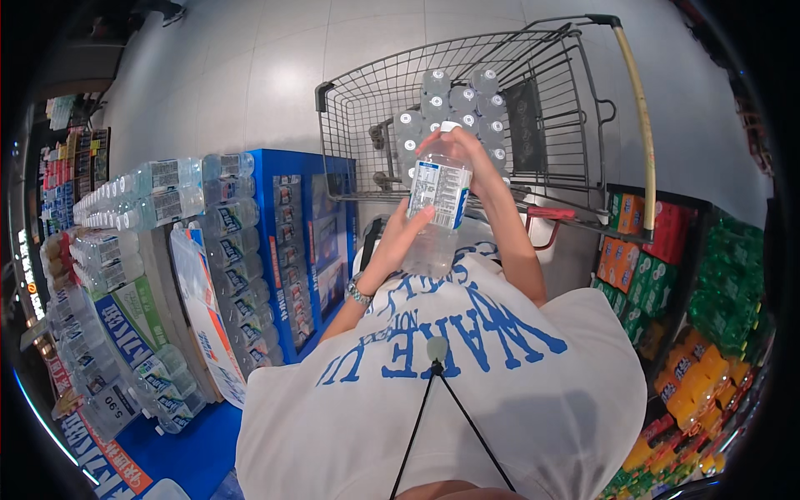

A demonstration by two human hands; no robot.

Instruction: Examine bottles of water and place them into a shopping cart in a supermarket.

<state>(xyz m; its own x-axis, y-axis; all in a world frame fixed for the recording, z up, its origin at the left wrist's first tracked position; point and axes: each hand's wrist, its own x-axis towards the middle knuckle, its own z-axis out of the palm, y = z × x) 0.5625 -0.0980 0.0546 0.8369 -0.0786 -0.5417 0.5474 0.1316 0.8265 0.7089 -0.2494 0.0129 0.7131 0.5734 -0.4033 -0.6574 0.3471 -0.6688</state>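
Note:
A large clear plastic bottle point(431, 247) with a white cap and a printed label is held close in front of my chest, its cap end pointing away from me. My left hand point(400, 234) supports its side, with the thumb lying over the label. Around the shoulder and neck of the bottle, near the cap, are the fingers of my right hand point(459, 150). Just beyond, several similar capped bottles point(464, 99) stand together in a wire shopping cart point(369, 69), partly hidden by my hands and the held bottle.
Stacked clear bottles point(165, 187) fill a display on the left, beside a blue display frame point(278, 250). The cart's handle point(640, 125) is at the upper right. Packs of green bottles point(728, 275) and orange bottles point(694, 381) stand at the right.

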